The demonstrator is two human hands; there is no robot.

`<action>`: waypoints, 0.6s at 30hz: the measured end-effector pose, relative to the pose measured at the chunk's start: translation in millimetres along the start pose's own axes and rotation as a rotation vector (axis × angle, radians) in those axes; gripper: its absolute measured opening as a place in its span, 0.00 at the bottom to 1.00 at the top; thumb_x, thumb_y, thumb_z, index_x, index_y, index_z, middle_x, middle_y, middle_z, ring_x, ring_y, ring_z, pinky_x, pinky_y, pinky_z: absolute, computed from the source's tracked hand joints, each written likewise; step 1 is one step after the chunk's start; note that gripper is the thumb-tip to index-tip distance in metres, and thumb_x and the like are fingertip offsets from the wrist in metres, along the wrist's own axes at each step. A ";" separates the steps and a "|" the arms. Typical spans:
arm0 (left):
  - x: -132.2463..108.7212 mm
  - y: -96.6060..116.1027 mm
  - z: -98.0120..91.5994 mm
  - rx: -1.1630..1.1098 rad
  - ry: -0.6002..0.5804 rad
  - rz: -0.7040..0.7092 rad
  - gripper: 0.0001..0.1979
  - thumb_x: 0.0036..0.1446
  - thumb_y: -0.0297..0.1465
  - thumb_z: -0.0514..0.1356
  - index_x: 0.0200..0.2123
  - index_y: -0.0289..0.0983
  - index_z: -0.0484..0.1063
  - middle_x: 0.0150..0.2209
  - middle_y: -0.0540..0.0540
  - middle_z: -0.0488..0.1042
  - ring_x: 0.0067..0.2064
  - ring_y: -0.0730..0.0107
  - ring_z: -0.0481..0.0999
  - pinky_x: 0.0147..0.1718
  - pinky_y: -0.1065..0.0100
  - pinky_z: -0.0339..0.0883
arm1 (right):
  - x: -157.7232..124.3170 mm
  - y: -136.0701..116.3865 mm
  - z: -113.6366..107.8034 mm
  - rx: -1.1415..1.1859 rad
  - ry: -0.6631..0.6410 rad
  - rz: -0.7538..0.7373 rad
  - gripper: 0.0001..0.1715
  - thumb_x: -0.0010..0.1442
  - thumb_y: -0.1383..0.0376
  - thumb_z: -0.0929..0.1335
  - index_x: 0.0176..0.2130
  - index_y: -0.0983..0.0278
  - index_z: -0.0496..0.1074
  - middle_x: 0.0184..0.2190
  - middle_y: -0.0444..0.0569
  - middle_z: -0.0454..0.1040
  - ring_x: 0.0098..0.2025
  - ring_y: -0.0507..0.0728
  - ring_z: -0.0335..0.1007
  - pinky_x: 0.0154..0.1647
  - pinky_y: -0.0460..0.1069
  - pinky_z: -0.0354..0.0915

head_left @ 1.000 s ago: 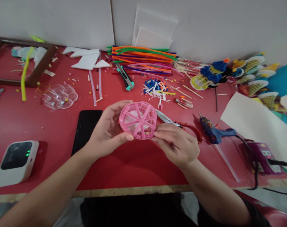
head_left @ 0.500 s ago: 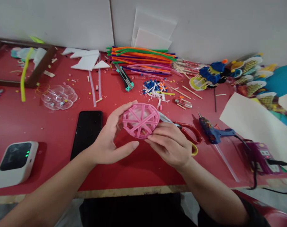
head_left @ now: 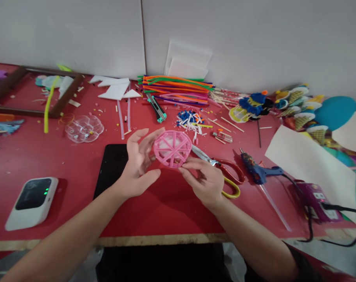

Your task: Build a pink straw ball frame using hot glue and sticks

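A round pink craft wheel [head_left: 174, 148], with strips crossing like spokes and a pale inside showing between them, is held up over the table. My right hand [head_left: 205, 181] pinches its lower right rim between thumb and fingers. Beside its left rim, my left hand [head_left: 139, 166] is open, thumb stretched away and fingers spread; whether the fingertips touch the rim I cannot tell. Scissors [head_left: 229, 168] with red and yellow handles lie just behind my right hand. Partly covered by my left hand is a black phone [head_left: 111, 166].
Pipe cleaners [head_left: 174, 90], a cutter knife [head_left: 156, 107] and cut scraps [head_left: 190, 119] lie at the back. To the right are a blue glue gun [head_left: 255, 168], a corded purple power box [head_left: 315, 199] and paper [head_left: 309, 168]. At left are a white device [head_left: 32, 203] and a clear tray [head_left: 84, 128].
The camera view has shifted slightly, so the table sits lower. My left fingers have spread further from the wheel's rim, while my right hand keeps its pinch.
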State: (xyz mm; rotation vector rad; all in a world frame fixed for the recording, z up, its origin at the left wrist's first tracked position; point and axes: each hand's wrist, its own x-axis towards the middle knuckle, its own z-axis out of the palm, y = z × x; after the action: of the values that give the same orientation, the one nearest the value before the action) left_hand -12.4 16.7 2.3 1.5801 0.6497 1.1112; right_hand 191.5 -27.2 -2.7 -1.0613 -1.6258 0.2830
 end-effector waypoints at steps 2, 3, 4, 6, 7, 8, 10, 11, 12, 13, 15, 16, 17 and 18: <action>0.4 -2.7 1.2 -0.122 0.049 -0.023 0.40 0.53 0.31 0.68 0.62 0.56 0.50 0.73 0.43 0.55 0.73 0.50 0.59 0.56 0.50 0.75 | 0.0 4.0 2.4 0.036 0.003 0.022 0.02 0.62 0.68 0.74 0.36 0.60 0.80 0.34 0.45 0.84 0.37 0.54 0.83 0.41 0.48 0.79; 0.8 -3.6 2.0 -0.214 0.092 -0.036 0.41 0.50 0.30 0.69 0.61 0.56 0.53 0.73 0.45 0.56 0.73 0.50 0.58 0.55 0.52 0.75 | 0.3 6.2 3.0 0.048 0.012 0.024 0.02 0.61 0.68 0.74 0.36 0.60 0.80 0.34 0.46 0.84 0.37 0.54 0.83 0.41 0.48 0.79; 1.3 -3.8 2.8 -0.313 0.148 -0.066 0.41 0.46 0.29 0.71 0.60 0.56 0.57 0.72 0.47 0.57 0.73 0.50 0.58 0.54 0.54 0.74 | 0.8 8.5 3.2 0.056 0.021 0.026 0.02 0.61 0.68 0.74 0.35 0.59 0.80 0.34 0.45 0.84 0.37 0.54 0.83 0.42 0.49 0.78; 3.2 -2.4 4.1 -0.467 0.241 -0.132 0.39 0.43 0.29 0.72 0.57 0.55 0.63 0.71 0.50 0.61 0.72 0.51 0.59 0.54 0.57 0.73 | 2.0 12.7 3.2 0.070 0.045 0.030 0.02 0.60 0.67 0.75 0.35 0.59 0.80 0.33 0.45 0.84 0.37 0.54 0.83 0.43 0.49 0.78; 4.7 -0.9 4.5 -0.513 0.279 -0.173 0.36 0.43 0.31 0.72 0.55 0.55 0.65 0.69 0.50 0.64 0.71 0.52 0.62 0.54 0.57 0.73 | 2.7 14.3 3.4 0.077 0.059 0.035 0.02 0.60 0.67 0.75 0.35 0.58 0.80 0.32 0.44 0.84 0.37 0.54 0.82 0.43 0.49 0.78; 6.5 0.5 5.0 -0.537 0.309 -0.218 0.32 0.45 0.34 0.72 0.54 0.53 0.67 0.66 0.49 0.68 0.68 0.53 0.66 0.54 0.56 0.73 | 3.3 15.5 3.7 0.083 0.073 0.040 0.02 0.60 0.66 0.75 0.35 0.58 0.80 0.32 0.45 0.84 0.37 0.55 0.82 0.43 0.49 0.78; 10.5 2.5 6.3 -0.548 0.374 -0.337 0.24 0.47 0.38 0.72 0.48 0.48 0.72 0.56 0.47 0.76 0.59 0.55 0.75 0.51 0.55 0.75 | 4.3 16.5 5.6 0.086 0.094 0.052 0.02 0.61 0.65 0.74 0.35 0.58 0.80 0.33 0.45 0.84 0.37 0.55 0.82 0.43 0.50 0.78; 12.5 2.5 7.3 -0.539 0.399 -0.394 0.21 0.46 0.38 0.72 0.43 0.44 0.73 0.49 0.46 0.79 0.52 0.57 0.78 0.48 0.56 0.76 | 4.8 16.4 7.2 0.083 0.102 0.060 0.02 0.61 0.64 0.74 0.35 0.58 0.80 0.33 0.46 0.84 0.37 0.56 0.82 0.43 0.51 0.78; 14.1 2.0 8.6 -0.524 0.423 -0.433 0.18 0.46 0.36 0.73 0.39 0.41 0.74 0.44 0.47 0.79 0.47 0.60 0.80 0.47 0.58 0.76 | 5.1 16.1 9.1 0.079 0.106 0.067 0.03 0.62 0.64 0.73 0.34 0.58 0.80 0.33 0.46 0.84 0.37 0.56 0.82 0.42 0.51 0.78; 15.3 1.0 10.1 -0.509 0.449 -0.456 0.16 0.45 0.34 0.74 0.35 0.39 0.73 0.39 0.49 0.79 0.43 0.65 0.80 0.46 0.60 0.76 | 5.4 15.7 11.2 0.073 0.110 0.068 0.03 0.62 0.64 0.73 0.34 0.59 0.80 0.33 0.46 0.84 0.37 0.55 0.82 0.42 0.50 0.78; 16.6 -1.3 13.0 -0.494 0.473 -0.477 0.14 0.45 0.32 0.74 0.32 0.38 0.72 0.33 0.51 0.77 0.37 0.70 0.79 0.45 0.63 0.76 | 5.9 15.3 15.5 0.056 0.131 0.060 0.05 0.63 0.63 0.73 0.34 0.59 0.79 0.33 0.46 0.84 0.36 0.55 0.82 0.42 0.50 0.77; 16.7 -2.1 14.2 -0.494 0.482 -0.485 0.14 0.45 0.31 0.74 0.31 0.38 0.72 0.32 0.52 0.76 0.36 0.71 0.79 0.45 0.63 0.76 | 6.1 15.6 17.4 0.041 0.145 0.051 0.06 0.63 0.63 0.72 0.33 0.60 0.79 0.32 0.46 0.84 0.35 0.55 0.82 0.42 0.50 0.77; 16.7 -2.5 15.1 -0.497 0.485 -0.492 0.13 0.46 0.30 0.73 0.32 0.38 0.72 0.32 0.53 0.76 0.36 0.72 0.79 0.45 0.64 0.76 | 6.3 16.2 18.9 0.019 0.158 0.037 0.07 0.64 0.62 0.72 0.33 0.60 0.79 0.32 0.46 0.83 0.35 0.55 0.81 0.41 0.50 0.77; 16.6 -2.4 15.7 -0.500 0.485 -0.499 0.12 0.46 0.29 0.73 0.32 0.38 0.73 0.32 0.53 0.77 0.36 0.73 0.80 0.47 0.65 0.76 | 6.6 17.1 19.9 -0.009 0.174 0.019 0.08 0.64 0.62 0.71 0.33 0.60 0.78 0.32 0.46 0.83 0.34 0.55 0.81 0.40 0.49 0.77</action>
State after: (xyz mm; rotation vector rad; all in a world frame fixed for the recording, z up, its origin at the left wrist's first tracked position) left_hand 9.0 24.6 5.2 0.6687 0.9349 1.1575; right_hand 182.6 -5.8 -16.7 -1.0785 -1.4632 0.1912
